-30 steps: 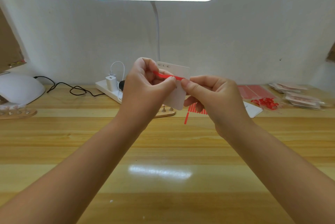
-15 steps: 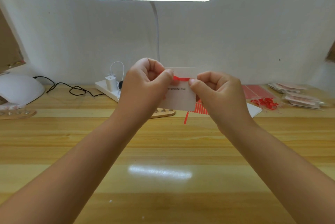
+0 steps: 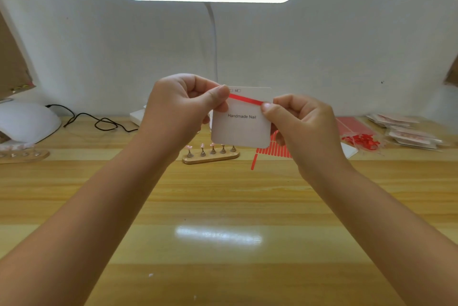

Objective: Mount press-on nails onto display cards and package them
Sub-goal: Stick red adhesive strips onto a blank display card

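Evidently taping comes first: left hand and right hand pinch the red adhesive strip across the display card, held above the table; pressing it flat should follow.

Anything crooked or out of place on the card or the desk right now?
Yes: the red strip across the white card slopes down toward the right hand, not parallel to the card's top edge. The left hand pinches its other end. On the desk, one loose red strip lies apart from its sheet.
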### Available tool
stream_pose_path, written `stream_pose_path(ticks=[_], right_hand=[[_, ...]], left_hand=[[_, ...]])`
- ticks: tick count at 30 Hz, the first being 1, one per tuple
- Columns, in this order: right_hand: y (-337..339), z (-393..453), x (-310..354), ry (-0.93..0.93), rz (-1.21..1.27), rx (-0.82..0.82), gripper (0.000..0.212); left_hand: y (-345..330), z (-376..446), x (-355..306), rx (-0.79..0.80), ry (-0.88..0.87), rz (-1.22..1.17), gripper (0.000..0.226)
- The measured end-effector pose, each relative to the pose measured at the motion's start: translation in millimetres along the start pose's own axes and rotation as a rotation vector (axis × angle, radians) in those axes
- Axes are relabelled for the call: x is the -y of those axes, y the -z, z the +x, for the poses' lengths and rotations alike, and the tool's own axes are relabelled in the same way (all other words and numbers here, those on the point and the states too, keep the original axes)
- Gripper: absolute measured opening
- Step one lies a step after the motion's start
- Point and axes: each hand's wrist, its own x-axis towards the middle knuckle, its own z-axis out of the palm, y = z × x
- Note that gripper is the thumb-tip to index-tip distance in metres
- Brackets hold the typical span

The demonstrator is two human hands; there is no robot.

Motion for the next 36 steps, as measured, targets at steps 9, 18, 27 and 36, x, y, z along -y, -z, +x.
stream_pose_path(ticks=[9,18,27,36], right_hand=[[2.5,1.8,-0.7,0.008,0.007,-0.025,0.023],[1.6,1.0,-0.7,0.004,0.025,-0.016,0.023],[0.7,-0.2,0.7,0.02,0.046,-0.011,0.026],[0.4,-2.0,-0.6,0.038,0.053,0.003,0.027]], left_hand=[[2.0,2.2,0.9,0.024,-0.002,0.059,0.013],[-0.7,4.8,9.7,0.024,-0.041,0.15,0.011],[-1.4,1.2,8.1,-0.012,-0.085,0.227,0.013],[-3.8,0.2,8.8,-0.04,-0.13,0.353,0.015]])
